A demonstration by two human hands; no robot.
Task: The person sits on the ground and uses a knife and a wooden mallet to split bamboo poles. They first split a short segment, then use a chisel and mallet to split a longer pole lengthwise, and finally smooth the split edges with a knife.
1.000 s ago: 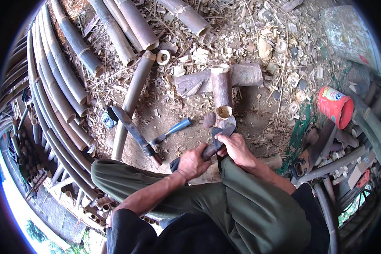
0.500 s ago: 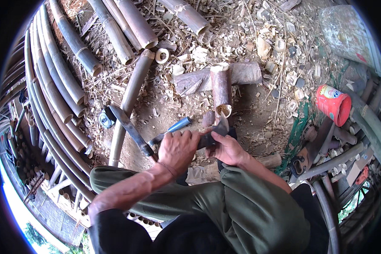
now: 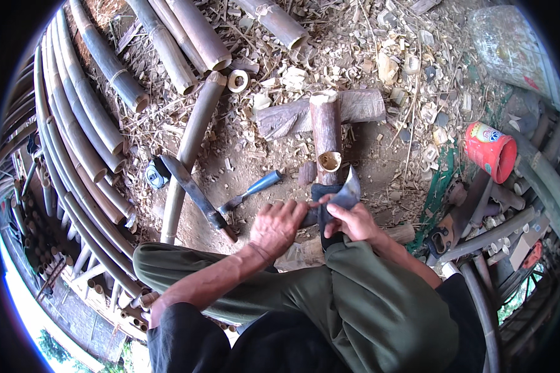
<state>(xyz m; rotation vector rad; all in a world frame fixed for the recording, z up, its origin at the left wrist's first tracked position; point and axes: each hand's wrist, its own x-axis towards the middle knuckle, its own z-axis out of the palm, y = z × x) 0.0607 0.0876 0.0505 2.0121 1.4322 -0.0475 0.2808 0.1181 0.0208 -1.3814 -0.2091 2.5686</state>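
Observation:
A knife with a hooked, pointed grey blade (image 3: 350, 188) lies between my two hands, above my dark shoe (image 3: 327, 235). My left hand (image 3: 276, 229) is closed round its dark end. On the right, my right hand (image 3: 354, 222) grips the blade near its base, thumb on top. The blade tip points up and away from me. Just beyond it, a short upright-looking bamboo piece (image 3: 327, 133) with a hollow near end leans over a wooden block (image 3: 362, 107). What the fingers' undersides touch is hidden.
To the left lie a blue-handled chisel (image 3: 261, 183), a long machete (image 3: 193, 191), a tape measure (image 3: 156, 174) and bamboo poles (image 3: 84, 124). A red bucket (image 3: 491, 152) and a handsaw (image 3: 445, 238) are at the right. Wood chips (image 3: 379, 56) cover the far ground.
Both hands and the knife have shifted right, away from the bamboo's hollow end. The blade has turned and its tip now points more upward. The chisel and machete handle are less covered.

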